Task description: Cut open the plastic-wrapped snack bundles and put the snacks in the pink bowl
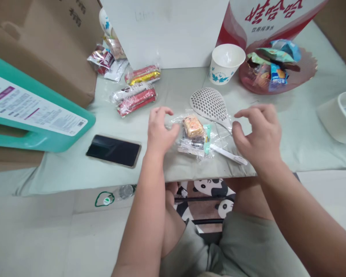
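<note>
My left hand (162, 130) hovers just left of a small pile of wrapped snacks, thumb and fingers apart, holding nothing. On the other side, my right hand (258, 134) is curled with a gap between thumb and forefinger, and nothing shows in it. Between them lies a clear-wrapped biscuit (193, 127) on top of a dark and white snack packet (192, 145). A white slotted skimmer (209, 103) rests behind the pile, its perforated head toward the paper cup. A white handle-like strip (229, 154) sticks out at the pile's right, partly covered by wrappers.
A black phone (113, 150) lies at left, near a green jug (40, 111). Wrapped snack sticks (137, 100) sit behind it. A paper cup (226, 63) and pink glass bowl (279, 82) of packets stand at the back; another white cup (338, 117) is far right.
</note>
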`<state>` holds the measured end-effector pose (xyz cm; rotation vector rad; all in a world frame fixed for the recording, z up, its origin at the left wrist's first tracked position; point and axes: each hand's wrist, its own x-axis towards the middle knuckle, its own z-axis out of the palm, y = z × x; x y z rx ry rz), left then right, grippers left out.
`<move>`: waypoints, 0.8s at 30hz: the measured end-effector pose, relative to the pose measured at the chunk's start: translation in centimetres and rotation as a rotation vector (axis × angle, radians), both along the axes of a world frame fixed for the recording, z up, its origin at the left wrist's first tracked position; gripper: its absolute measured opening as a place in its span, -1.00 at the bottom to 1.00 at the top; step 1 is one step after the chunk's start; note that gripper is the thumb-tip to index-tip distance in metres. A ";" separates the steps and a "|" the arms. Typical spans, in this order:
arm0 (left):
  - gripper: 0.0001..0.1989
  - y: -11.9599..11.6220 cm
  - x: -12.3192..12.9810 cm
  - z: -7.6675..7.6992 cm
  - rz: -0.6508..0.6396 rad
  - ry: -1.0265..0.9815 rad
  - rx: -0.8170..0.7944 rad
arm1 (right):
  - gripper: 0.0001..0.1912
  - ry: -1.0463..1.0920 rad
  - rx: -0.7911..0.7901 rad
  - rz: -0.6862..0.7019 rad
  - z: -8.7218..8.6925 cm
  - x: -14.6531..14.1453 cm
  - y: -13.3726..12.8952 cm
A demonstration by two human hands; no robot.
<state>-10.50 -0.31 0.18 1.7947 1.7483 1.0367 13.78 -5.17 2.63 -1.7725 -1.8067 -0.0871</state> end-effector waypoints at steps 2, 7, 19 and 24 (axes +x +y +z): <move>-0.79 0.0 0.5 0.1 -0.161 0.065 0.011 | -0.79 -0.073 0.005 0.157 0.3 -1.1 0.3; -0.66 0.2 0.9 0.0 -0.231 0.076 -0.125 | -0.73 -0.246 -0.208 0.230 -0.4 -2.2 2.3; -0.61 1.2 0.2 -0.8 0.211 -0.224 -0.265 | -0.64 -0.060 -0.132 -0.025 -1.4 0.1 3.4; -0.67 0.1 0.2 0.4 -0.023 -0.071 0.033 | -0.63 0.003 -0.069 0.422 -0.2 -1.7 -0.8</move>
